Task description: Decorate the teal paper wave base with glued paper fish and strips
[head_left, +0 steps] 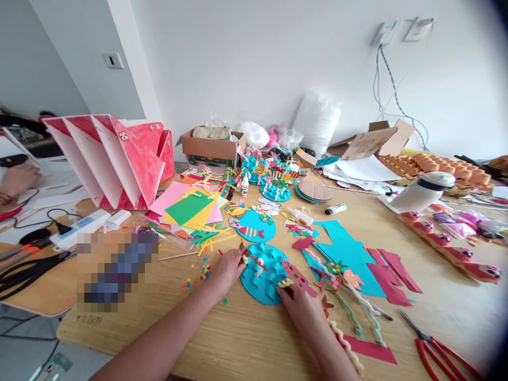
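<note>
A round blue disc (260,293) covered with curled blue paper strips lies on the table between my hands. My left hand (228,271) is closed at its left rim, by a small red and green striped piece (243,250); what its fingertips hold is too small to make out. My right hand (299,307) pinches a pale yellow curly piece of yarn (284,283) at the right rim. A dark pink dotted paper fish (293,271) lies partly over the disc, beside that hand. Behind is another blue disc (268,219) with a striped fish (251,232).
Red-handled scissors (432,344) lie front right, near blue paper (345,248) and paper fish with yarn tails (331,283). Coloured sheets (190,209) and a white glue bottle (244,185) are farther back. A red-and-white divided stand (138,159) rises left; another person's hand (19,180) is beyond it.
</note>
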{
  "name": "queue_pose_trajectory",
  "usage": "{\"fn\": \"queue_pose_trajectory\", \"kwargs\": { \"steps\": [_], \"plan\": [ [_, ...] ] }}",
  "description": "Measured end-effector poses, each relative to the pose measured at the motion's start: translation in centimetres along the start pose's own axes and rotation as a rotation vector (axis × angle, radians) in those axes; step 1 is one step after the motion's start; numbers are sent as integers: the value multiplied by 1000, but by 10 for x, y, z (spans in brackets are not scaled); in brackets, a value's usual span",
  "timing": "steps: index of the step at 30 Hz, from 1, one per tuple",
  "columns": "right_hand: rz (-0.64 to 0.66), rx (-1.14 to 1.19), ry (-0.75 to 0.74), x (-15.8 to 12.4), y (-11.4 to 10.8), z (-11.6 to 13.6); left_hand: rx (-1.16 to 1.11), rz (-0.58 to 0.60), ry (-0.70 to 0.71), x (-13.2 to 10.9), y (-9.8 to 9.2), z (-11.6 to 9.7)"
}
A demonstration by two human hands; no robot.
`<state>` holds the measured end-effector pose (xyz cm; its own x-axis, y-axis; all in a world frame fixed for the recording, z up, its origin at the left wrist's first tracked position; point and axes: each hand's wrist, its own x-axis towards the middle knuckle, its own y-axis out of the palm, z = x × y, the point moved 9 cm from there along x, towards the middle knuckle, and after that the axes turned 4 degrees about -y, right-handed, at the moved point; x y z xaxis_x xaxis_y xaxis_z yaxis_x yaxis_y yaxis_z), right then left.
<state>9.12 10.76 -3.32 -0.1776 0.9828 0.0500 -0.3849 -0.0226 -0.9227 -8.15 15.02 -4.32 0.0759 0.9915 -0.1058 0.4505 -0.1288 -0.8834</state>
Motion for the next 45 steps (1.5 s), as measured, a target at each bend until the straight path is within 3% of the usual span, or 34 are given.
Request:
{"fn": "queue_pose_trajectory", "kwargs": {
  "steps": [14, 22, 45],
  "plan": [
    [-19, 38, -16, 0, -4, 3, -5, -23, 11, -1, 2, 0],
    [55, -3, 53, 0, -1, -1, -7, -27, 19, 0, 3, 0],
    [-4, -21, -5, 0, -1, -1, 9, -26, 21, -2, 1, -2]
  ]
}}
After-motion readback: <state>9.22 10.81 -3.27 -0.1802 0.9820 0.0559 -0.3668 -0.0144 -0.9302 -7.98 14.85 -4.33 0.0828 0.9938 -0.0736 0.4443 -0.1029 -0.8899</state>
